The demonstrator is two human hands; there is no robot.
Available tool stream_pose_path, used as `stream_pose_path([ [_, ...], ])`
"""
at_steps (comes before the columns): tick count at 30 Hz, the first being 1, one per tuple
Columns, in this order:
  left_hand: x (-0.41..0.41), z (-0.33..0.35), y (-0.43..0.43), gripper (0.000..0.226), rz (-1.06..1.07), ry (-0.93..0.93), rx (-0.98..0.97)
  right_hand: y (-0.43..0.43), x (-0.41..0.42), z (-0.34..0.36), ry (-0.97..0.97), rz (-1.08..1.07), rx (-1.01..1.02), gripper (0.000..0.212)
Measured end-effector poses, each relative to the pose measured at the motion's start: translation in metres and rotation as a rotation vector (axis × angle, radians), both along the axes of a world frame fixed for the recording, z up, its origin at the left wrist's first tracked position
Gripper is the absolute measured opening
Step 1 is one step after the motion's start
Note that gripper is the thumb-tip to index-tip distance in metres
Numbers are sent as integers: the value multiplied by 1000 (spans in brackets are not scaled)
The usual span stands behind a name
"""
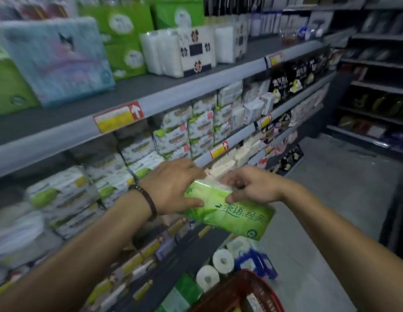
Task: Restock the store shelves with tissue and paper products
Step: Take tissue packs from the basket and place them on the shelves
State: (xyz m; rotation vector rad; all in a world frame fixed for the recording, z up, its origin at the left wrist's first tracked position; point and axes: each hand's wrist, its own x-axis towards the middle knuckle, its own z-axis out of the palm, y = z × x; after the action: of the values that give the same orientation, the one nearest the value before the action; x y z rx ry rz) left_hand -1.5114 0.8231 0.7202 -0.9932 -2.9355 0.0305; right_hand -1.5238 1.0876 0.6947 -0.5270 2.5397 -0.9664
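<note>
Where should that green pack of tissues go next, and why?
Probably forward and a little left, onto the shelf row of matching green-and-white tissue packs. Both hands, left hand and right hand, hold the green plastic-wrapped tissue pack in the air just in front of that row, so sliding it in beside similar packs seems the natural small step.

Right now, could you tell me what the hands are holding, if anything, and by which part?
A green tissue pack, held by both hands at its far end: the left hand on the left corner, the right hand on the right.
</note>
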Motion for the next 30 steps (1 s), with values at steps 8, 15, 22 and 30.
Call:
stream_pose_path([
  [8, 20, 92, -64, 57, 90, -199, 140, -81, -10, 126, 227, 328, 78, 27],
  [15, 62, 166, -147, 42, 232, 48, 343, -136, -7, 215, 614, 452, 112, 58],
  [22, 106, 236, -228, 52, 426, 181, 272, -227, -10, 273, 775, 594, 125, 62],
  [30, 106, 270, -298, 54, 793, 151, 18, -355, -28, 290, 858, 650, 258, 64],
])
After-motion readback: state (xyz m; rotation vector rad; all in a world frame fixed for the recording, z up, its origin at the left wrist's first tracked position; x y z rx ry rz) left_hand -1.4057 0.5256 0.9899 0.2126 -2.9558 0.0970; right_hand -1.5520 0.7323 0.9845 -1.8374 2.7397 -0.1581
